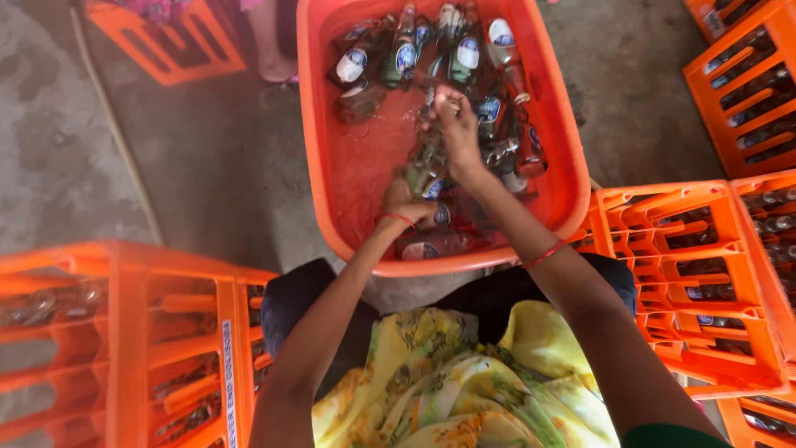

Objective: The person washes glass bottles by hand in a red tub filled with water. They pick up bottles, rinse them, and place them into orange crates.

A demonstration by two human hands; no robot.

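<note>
A large orange tub [348,217] of water sits in front of me with several glass bottles [464,51] lying in it. My left hand [405,202] grips the lower end of a glass bottle [425,163] held over the water. My right hand [455,121] is closed around the bottle's upper end near the neck. Both wrists wear thin red bangles. More bottles lie under the water beside my left hand.
Orange bottle crates stand at my left [124,332] and right [688,274], with more at the upper right [746,83] and upper left [166,37]. Another person's bare foot [278,66] rests on the concrete floor beyond the tub. A hose runs along the floor at left.
</note>
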